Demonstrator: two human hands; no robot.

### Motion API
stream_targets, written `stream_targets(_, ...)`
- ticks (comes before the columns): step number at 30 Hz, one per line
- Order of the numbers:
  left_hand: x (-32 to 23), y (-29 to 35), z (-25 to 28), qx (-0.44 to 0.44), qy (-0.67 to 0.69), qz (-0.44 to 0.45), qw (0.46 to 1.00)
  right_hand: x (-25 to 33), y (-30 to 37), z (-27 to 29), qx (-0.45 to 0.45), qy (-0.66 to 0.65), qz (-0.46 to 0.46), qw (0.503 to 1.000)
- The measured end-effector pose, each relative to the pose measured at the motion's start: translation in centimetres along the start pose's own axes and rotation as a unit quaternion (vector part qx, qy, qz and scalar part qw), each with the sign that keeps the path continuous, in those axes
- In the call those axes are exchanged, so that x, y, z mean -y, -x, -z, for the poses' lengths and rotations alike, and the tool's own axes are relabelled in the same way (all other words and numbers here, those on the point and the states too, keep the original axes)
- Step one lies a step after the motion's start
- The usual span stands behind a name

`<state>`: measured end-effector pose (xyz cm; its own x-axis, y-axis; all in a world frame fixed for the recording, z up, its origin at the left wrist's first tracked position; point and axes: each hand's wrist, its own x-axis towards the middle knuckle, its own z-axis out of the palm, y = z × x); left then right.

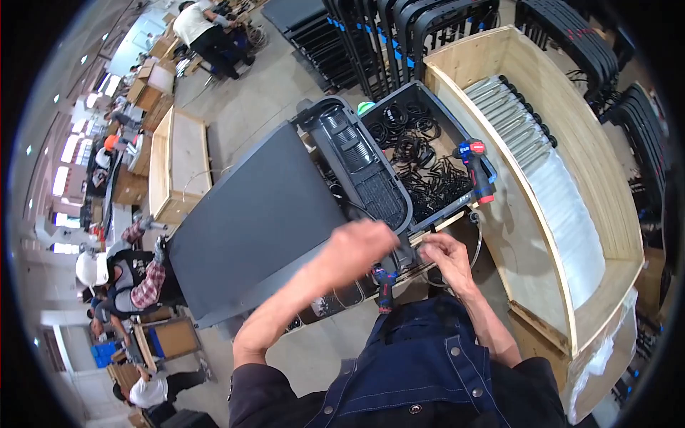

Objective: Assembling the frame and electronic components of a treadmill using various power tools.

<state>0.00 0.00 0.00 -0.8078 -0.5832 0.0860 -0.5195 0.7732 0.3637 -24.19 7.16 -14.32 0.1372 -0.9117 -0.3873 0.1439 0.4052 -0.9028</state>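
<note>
My left hand [360, 248] is blurred by motion, above the near end of a black plastic housing [357, 160] with a ribbed, see-through part. Whether it holds anything cannot be told. My right hand [447, 258] is closed, thumb and fingertips together, just beyond the housing's near right corner; what is in the pinch is too small to name. A long flat dark grey panel [264, 221] lies along the housing's left side. Below my left hand a blue-and-black power driver [385, 289] with a red base hangs or rests at the near edge.
A grey bin [467, 209] holds black rings and short black pieces; a second power driver [477, 167] lies on its rim. At right stands a large plywood crate [524, 235] with metal tubes [510, 121]. Black frames [399, 36] stand behind. Other people work at far left.
</note>
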Motion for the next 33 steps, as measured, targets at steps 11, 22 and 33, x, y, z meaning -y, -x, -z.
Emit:
stream_targets(11,-12.1,3.7,-13.1,0.131,0.136,0.076,0.979,3.2,-1.6,-0.6,0.374,0.094,-0.017,0.922)
stream_targets(22,-16.3,10.6,-26.3,-0.104,0.491,0.489,0.714,-2.1,2.4,-6.5,0.49,0.397,0.28,0.724)
stream_targets(33,-12.8,-3.7,-18.7,-0.039,0.593,0.395,0.701,11.3,-1.9,17.6,-0.022,0.231,0.162,0.959)
